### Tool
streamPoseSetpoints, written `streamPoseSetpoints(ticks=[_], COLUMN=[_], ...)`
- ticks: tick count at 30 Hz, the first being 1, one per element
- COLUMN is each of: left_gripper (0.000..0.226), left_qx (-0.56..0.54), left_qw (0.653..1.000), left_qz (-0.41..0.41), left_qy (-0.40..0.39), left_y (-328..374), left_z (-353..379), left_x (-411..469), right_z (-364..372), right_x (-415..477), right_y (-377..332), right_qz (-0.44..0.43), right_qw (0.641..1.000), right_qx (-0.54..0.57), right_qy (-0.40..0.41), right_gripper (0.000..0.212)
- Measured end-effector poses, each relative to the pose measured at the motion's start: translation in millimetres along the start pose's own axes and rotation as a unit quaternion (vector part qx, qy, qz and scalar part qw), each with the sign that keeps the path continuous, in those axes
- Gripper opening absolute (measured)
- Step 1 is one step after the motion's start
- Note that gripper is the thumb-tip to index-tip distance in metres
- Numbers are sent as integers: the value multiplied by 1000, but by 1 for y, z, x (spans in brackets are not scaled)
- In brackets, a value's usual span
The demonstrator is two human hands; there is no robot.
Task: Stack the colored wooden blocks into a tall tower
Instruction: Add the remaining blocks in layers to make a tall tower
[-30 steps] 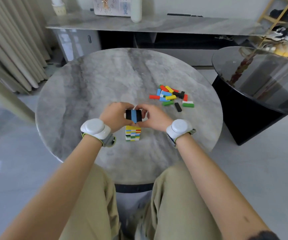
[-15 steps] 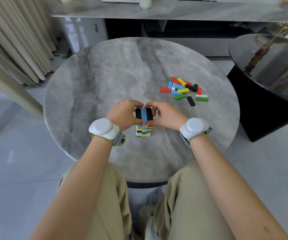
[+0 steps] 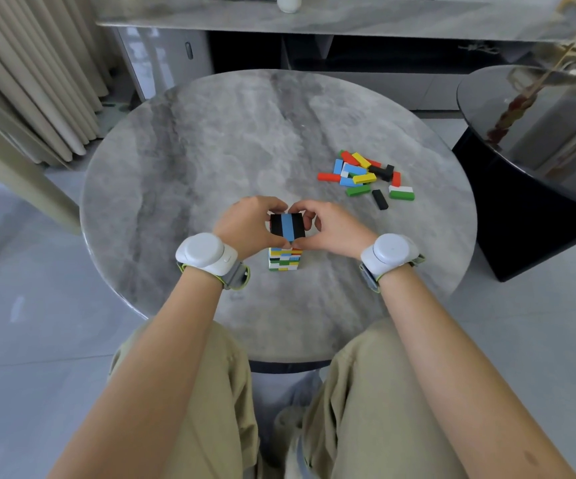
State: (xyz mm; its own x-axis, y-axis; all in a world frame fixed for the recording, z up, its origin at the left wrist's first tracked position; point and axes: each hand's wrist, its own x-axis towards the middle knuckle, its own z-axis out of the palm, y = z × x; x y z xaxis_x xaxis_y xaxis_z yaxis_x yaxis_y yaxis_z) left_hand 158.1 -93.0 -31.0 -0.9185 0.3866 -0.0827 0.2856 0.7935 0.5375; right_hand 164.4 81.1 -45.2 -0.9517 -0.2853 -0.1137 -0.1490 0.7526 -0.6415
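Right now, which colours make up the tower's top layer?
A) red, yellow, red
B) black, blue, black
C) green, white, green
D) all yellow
B: the top layer reads black, blue, black from above, pinched between the left hand and the right hand.

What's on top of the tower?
The tower is topped by three blocks side by side: black, blue, black. The left hand and right hand hold them, hiding the layers just beneath.

Tower top: black, blue, black; table grey marbled.
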Motion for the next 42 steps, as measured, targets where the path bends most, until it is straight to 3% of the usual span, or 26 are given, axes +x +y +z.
streamPoseSetpoints(ticks=[6,11,14,24,42], left_gripper=[65,86,92,70,68], left_qx=[27,67,53,45,56], left_qw=[1000,998,998,999,998], left_qz=[2,-11,-15,-3,3], left_qy=[8,16,7,-4,5], left_y=[0,-3,-4,-2,0], left_z=[1,1,0,3,4], left_x=[0,0,0,0,0], right_z=[-2,-5,-7,-3,1], right_x=[-1,-5,-4,2,3], right_y=[-1,0,1,1,2], right_qz=[7,16,28,18,8], right_qw=[1000,999,999,999,999], right_qx=[-2,-9,-17,-25,-52], right_qy=[-10,-30,-39,-31,-14], right_gripper=[58,79,79,60,61])
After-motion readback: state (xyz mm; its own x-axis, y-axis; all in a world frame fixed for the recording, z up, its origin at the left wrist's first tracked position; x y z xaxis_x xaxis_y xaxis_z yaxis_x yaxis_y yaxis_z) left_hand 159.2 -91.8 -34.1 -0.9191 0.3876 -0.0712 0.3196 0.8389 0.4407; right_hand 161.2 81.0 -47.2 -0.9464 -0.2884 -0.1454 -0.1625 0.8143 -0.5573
